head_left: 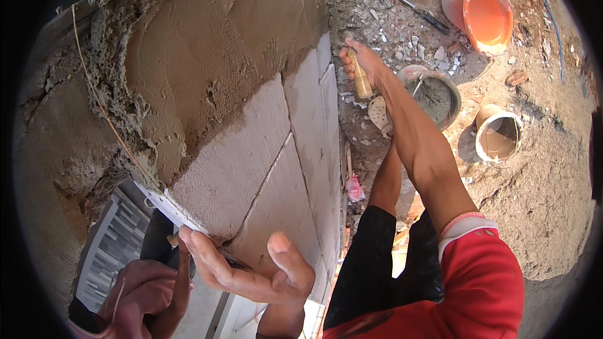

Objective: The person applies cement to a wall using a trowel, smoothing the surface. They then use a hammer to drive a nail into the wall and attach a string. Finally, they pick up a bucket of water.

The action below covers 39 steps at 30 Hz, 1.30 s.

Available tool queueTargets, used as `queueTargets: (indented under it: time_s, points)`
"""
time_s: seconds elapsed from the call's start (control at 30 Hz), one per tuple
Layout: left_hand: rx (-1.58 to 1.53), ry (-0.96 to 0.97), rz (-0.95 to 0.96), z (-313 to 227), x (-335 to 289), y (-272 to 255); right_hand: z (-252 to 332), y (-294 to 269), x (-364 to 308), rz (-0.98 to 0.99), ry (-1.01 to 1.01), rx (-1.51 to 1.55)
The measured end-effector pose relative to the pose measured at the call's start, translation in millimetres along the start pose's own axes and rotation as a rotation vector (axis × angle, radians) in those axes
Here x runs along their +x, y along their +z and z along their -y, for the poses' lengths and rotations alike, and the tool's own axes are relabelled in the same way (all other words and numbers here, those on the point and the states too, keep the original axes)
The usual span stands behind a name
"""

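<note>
right hand [363,66]: closed tight round a wooden trowel handle [361,80], at the right edge of the wall [264,150], near its top corner. Blade hidden behind the wall edge, can't tell its angle.
left hand [251,270]: open, palm up, fingers spread, at the wall's bottom edge; fingertips touch a thin dark tool [229,258] and the white guide strip [166,207]. Not gripping anything I can see.
plaster [207,63]: wet coat covers the wall's upper left; lower right blocks bare.
string [100,107]: runs down the left side of the plaster.
buckets: mortar bucket [433,97] just behind your right forearm; orange bucket [480,12] farther off; small pot [496,135] to the right.
hammer [408,3]: on rubble above.
pose: right arm stretched out, red sleeve at the elbow; left wrist low, hand bent back.
</note>
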<state>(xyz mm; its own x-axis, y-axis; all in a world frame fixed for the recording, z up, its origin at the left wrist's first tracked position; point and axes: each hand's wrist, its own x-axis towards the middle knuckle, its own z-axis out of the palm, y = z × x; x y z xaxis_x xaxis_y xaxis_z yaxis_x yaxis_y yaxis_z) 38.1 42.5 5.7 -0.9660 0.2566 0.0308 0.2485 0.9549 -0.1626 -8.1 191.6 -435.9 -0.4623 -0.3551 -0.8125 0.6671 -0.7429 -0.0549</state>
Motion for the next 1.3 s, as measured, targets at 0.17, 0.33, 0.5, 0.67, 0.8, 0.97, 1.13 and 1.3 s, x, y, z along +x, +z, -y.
queueTargets:
  time_s: [0.17, 0.33, 0.5, 0.67, 0.8, 0.97, 1.13, 1.3]
  points:
    - [-0.001, 0.001, -0.013, 0, 1, 1, 0, 17, 0, 0.034, -0.018, -0.083]
    - [-0.020, -0.010, 0.011, -4, 2, -3, -8, 49, -58, 0.013, -0.135, -0.262]
    - [-0.024, 0.030, -0.002, -2, 4, -1, -34, 67, -118, 0.077, -0.201, -0.298]
    - [-0.029, 0.035, -0.011, -1, 2, 1, -17, 42, -88, 0.014, -0.141, -0.127]
    - [-0.029, 0.035, -0.019, -3, 2, 1, 7, 43, -54, 0.050, -0.159, -0.162]
    - [-0.063, 0.025, -0.047, -4, 4, 3, -7, 87, -106, 0.063, -0.267, -0.336]
    - [-0.105, 0.026, -0.108, -4, 6, 9, -23, 129, -181, 0.075, -0.321, -0.417]
    - [-0.187, 0.024, -0.166, -4, 5, 12, -31, 137, -228, 0.220, -0.351, -0.345]
